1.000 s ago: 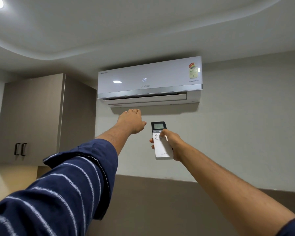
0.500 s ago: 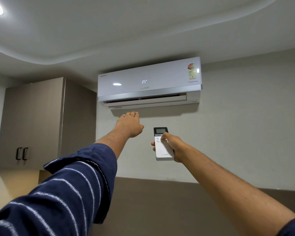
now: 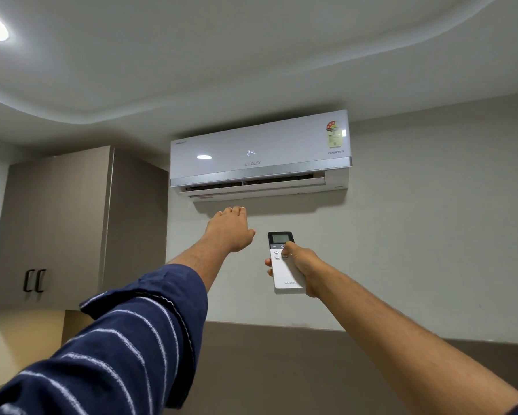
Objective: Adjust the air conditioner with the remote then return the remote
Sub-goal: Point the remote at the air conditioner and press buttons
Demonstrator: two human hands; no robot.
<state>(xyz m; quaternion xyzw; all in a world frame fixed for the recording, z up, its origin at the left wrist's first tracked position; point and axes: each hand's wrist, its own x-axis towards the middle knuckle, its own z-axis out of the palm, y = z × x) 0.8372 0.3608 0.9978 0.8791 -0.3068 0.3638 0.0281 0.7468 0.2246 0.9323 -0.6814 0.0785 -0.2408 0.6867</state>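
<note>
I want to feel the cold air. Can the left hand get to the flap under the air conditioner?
Probably yes. The left hand is empty and stretched up just below the air conditioner, with nothing between it and the open flap. How near it really is, one view cannot show.

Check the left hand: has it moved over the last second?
No. The left hand keeps the same small gap under the air conditioner; both sit lower in frame, so the camera tilted.

Left sleeve [image 3: 111, 348] navy — thin white stripes — right forearm [image 3: 401, 333] bare.
</note>
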